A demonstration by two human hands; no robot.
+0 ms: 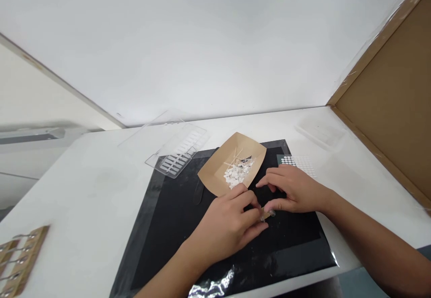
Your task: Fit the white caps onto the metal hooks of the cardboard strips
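Note:
My left hand (234,221) is closed, fingertips pinching a small tan piece with a shiny rounded metal end (267,214), held low over the black mat (168,212). The fingers partly cover it, so its full shape is hidden. On the other side, my right hand (292,188) has its thumb at or close to the metal end, while its fingers are spread apart. Just beyond the hands lies a brown paper tray (215,167) with a heap of small white discs (237,172) and a few thin sticks. A sheet of white round stickers (303,164) sits behind my right hand.
A clear plastic case (180,154) with white strips lies at the mat's back left. A wooden rack (25,262) with metal pieces stands at the left edge. Back right is a clear flat box (319,131), beside a cardboard panel (390,95). A dark strip (199,193) lies by the tray.

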